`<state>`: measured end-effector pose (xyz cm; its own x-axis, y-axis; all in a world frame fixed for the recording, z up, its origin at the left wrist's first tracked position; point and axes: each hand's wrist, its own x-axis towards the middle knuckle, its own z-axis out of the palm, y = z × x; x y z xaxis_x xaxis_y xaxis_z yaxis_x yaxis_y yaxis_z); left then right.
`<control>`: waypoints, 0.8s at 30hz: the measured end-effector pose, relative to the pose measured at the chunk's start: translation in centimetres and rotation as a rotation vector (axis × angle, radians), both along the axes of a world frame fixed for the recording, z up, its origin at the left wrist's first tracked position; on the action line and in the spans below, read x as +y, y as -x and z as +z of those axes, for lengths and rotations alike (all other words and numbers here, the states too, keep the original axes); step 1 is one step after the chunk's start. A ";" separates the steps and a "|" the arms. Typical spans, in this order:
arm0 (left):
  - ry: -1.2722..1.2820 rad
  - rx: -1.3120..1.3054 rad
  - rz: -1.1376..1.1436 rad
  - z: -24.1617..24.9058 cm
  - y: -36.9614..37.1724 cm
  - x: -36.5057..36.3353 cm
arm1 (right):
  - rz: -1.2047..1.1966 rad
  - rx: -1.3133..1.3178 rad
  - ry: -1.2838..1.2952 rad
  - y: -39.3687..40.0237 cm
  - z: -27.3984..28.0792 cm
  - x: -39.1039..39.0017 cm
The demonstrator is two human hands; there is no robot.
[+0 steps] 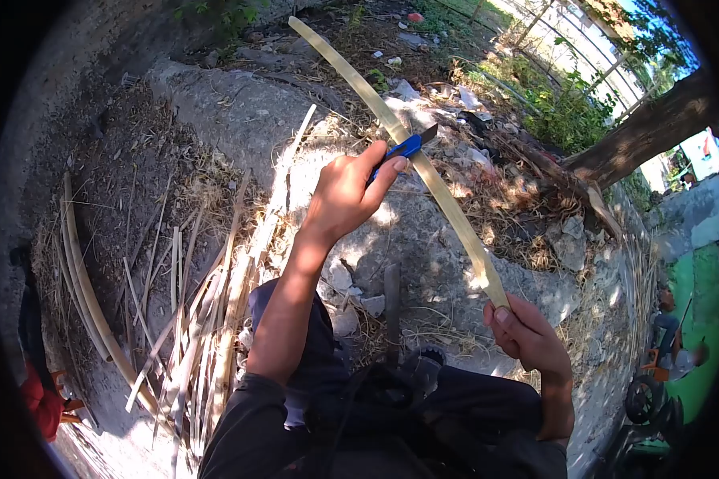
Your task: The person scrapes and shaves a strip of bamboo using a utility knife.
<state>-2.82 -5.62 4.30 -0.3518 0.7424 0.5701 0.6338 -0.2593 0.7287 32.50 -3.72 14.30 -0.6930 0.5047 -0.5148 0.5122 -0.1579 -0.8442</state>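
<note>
A blue utility knife (406, 148) with its dark blade out is gripped in my left hand (347, 191), between thumb and curled fingers. The blade points up and to the right, and the knife overlaps the middle of a long, flat, pale bamboo strip (455, 214). My right hand (529, 334) pinches the lower end of this strip between thumb and fingers. From there the strip slants up and left to a rounded far end, bowing slightly. Some pale shavings show on it just above my right hand.
Many cut bamboo strips (208, 335) lie on the ground to the left, beside longer curved pieces (88, 295). A large rock (232, 108) is ahead. A tree trunk (655, 132) leans at the right. Farther right sit a person (679, 355) and a motorbike (643, 399).
</note>
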 end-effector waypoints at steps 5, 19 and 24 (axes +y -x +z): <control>0.138 -0.187 0.393 -1.7 4.7 0.7 | -0.074 0.039 -0.023 -0.3 -0.3 -0.1; -0.269 -1.309 -0.243 -1.0 4.3 -0.8 | 0.249 0.076 -0.082 -0.1 -1.8 2.3; -0.473 -1.607 -0.594 -1.6 5.2 -0.6 | 0.246 0.087 -0.134 -0.2 -3.0 3.0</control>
<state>-7.99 -6.18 2.74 -0.4961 0.8552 0.1502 -0.8084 -0.5181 0.2795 32.67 -0.76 11.35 -0.8417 0.3752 -0.3883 0.4460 0.0778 -0.8916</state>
